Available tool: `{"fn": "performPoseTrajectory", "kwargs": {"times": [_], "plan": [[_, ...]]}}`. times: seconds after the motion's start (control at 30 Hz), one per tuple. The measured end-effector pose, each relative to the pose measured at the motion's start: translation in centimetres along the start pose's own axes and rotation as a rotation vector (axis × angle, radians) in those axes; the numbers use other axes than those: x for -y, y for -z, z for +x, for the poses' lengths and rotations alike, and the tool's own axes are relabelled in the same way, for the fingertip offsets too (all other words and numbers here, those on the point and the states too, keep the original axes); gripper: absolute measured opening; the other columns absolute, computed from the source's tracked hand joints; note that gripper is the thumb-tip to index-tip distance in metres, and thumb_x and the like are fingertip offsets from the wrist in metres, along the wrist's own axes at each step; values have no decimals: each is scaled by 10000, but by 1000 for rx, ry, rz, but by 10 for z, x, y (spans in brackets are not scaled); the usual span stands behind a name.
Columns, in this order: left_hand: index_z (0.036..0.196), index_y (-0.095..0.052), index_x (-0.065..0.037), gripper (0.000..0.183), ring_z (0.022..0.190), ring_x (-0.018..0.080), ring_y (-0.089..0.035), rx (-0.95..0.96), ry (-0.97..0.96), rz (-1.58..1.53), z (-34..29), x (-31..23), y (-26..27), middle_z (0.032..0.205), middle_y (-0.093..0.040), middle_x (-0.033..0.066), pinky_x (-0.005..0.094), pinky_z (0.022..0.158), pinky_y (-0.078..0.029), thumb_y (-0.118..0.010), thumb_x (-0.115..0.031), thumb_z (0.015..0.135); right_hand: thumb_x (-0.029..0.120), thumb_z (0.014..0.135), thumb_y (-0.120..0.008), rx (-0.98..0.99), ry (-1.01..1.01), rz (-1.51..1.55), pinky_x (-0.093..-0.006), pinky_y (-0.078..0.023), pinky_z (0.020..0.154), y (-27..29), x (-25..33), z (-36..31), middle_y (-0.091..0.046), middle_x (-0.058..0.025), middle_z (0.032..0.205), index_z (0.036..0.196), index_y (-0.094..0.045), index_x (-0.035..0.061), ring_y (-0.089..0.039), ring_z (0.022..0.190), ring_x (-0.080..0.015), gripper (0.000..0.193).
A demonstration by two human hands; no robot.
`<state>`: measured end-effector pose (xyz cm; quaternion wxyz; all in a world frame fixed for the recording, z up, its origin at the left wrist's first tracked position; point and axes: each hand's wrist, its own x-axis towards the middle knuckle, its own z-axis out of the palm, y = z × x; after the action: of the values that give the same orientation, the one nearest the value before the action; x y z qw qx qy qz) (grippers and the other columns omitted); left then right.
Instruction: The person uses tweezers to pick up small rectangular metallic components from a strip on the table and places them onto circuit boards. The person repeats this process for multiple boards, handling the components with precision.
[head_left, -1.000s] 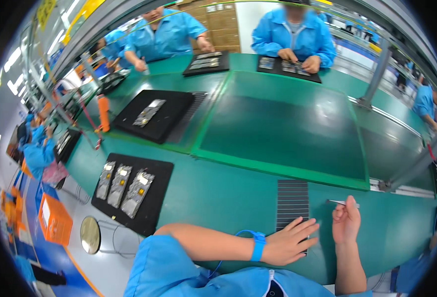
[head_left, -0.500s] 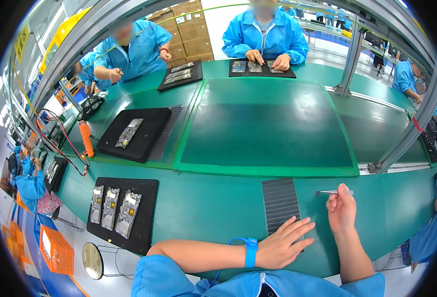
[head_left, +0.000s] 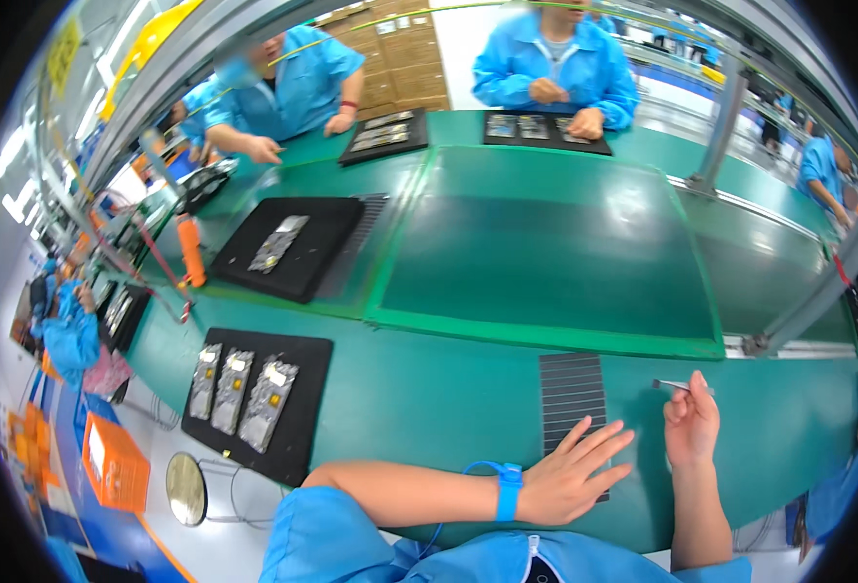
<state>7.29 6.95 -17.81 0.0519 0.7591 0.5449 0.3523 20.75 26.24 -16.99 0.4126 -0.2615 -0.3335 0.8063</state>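
Two bare hands are seen at the dark lined sheet point(head_left: 572, 394), which is laid on the green table point(head_left: 429, 398) and taken as landmark. Ruled across by pale lines. Its near part is covered by the left hand point(head_left: 567, 483), held palm down, fingers spread wide; nothing is seen gripped in it. How firmly the sheet is pressed cannot be told. A blue wrist strap point(head_left: 509, 491) is worn on that arm, left of the sheet's near end.

Just right of the sheet, slim metal tweezers point(head_left: 679, 386) are pinched between thumb and fingers of the right hand point(head_left: 691, 425), raised and curled narrow. Tips are pointed left, toward the sheet, and kept apart from it. A small dark bit point(head_left: 656, 383) is seen at the tips; too small to be identified.

Well left of the sheet, three circuit boards point(head_left: 232, 392) are set side by side on a black mat point(head_left: 304, 384). Beyond the sheet, a green-edged panel point(head_left: 545, 253) is laid out. Beyond it and to its left, a single circuit board point(head_left: 279, 243) is borne by a thick black pad point(head_left: 327, 233); farther left, an orange tool point(head_left: 191, 250) is noted. Across the table from the sheet, blue jackets are worn by one co-worker point(head_left: 293, 83) and another point(head_left: 565, 68).
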Motion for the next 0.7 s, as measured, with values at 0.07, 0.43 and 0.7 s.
{"fn": "performPoseTrajectory", "kwargs": {"times": [0.07, 0.43, 0.7], "plan": [[1343, -401, -19, 648, 1372, 455, -206, -44, 146, 151, -3, -2, 4, 1469, -225, 281, 655, 1030, -223, -660, -231, 788, 191, 927, -578, -26, -47, -11, -202, -346, 473, 0, -7, -2, -581, -36, 696, 937, -518, 98, -459, 517, -67, 111], [1426, -290, -12, 785, 1370, 493, -148, -181, 1430, 999, -141, 75, 138, 1467, -176, 332, 697, 1022, -145, -508, -530, 878, 194, 968, -520, -7, -84, -39, -198, -310, 446, -21, -5, -22, -585, -34, 674, 892, -541, 82, -404, 479, -55, 137], [1403, -390, -119, 533, 1374, 428, -213, -165, 1397, 1151, -219, 50, 145, 1487, -285, 172, 691, 1013, -186, -479, -364, 938, 179, 966, -514, 33, -84, -68, -205, -307, 441, -19, -4, -16, -590, -29, 676, 874, -520, 96, -417, 473, -55, 125]]}}
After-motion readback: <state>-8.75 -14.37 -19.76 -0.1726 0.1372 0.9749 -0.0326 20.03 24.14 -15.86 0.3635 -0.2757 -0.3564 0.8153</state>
